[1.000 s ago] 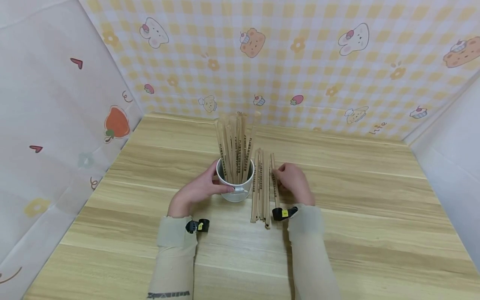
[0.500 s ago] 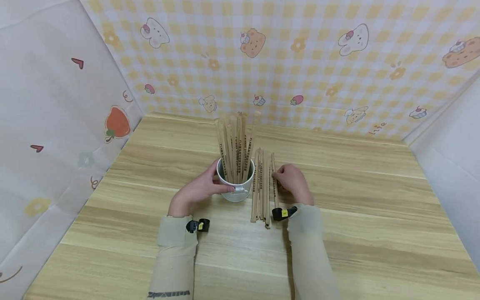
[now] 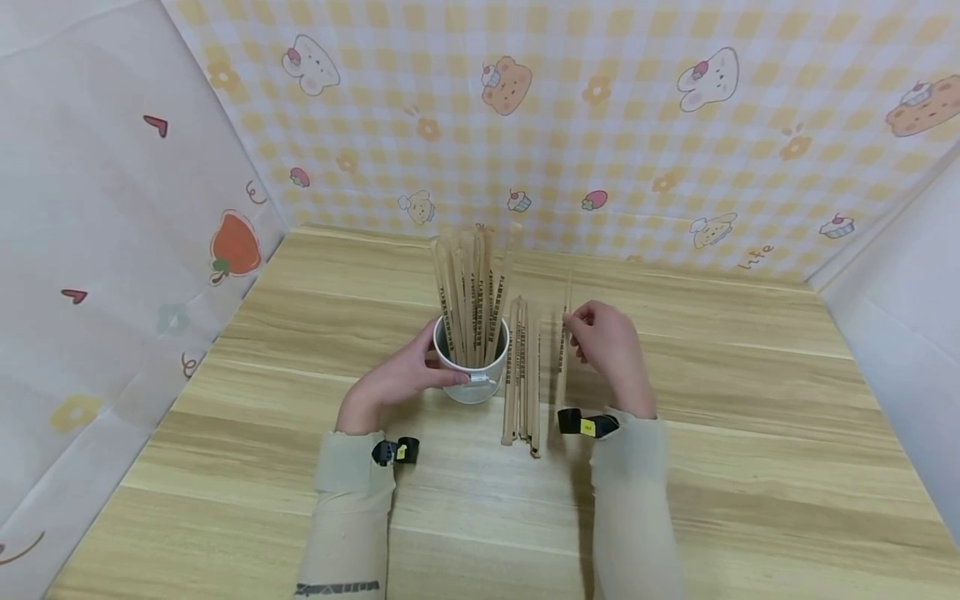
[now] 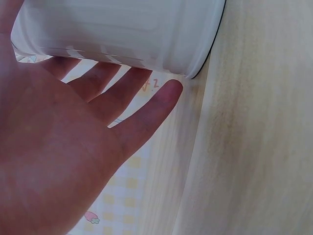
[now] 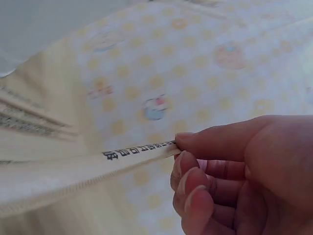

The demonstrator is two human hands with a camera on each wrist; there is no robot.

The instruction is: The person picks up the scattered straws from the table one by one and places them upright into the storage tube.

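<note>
My left hand [image 3: 408, 367] grips a white metal bucket [image 3: 471, 390], thumb at the front near its handle clip and fingers round the far side. Several paper-wrapped straws [image 3: 472, 292] with dark printing stand in the bucket, leaning slightly apart. In the left wrist view the fingers of the left hand [image 4: 78, 127] lie along the bucket wall [image 4: 122, 29]. Between thumb and fingertips my right hand [image 3: 606, 337] pinches one wrapped straw [image 3: 561, 358]. The right wrist view shows this straw [image 5: 93, 171] raised off the table, its printed side visible, close to the right hand [image 5: 230, 171].
Several more wrapped straws [image 3: 521, 379] lie side by side on the wooden table [image 3: 750, 467], just right of the bucket. A checked yellow-and-white cloth [image 3: 600, 108] with cartoon prints hangs behind the table's back edge. White cloth [image 3: 97, 208] borders the left side.
My right hand has lifted the straw it pinches off the table and moved it rightward and a little away from the row. The left hand and bucket have stayed in place.
</note>
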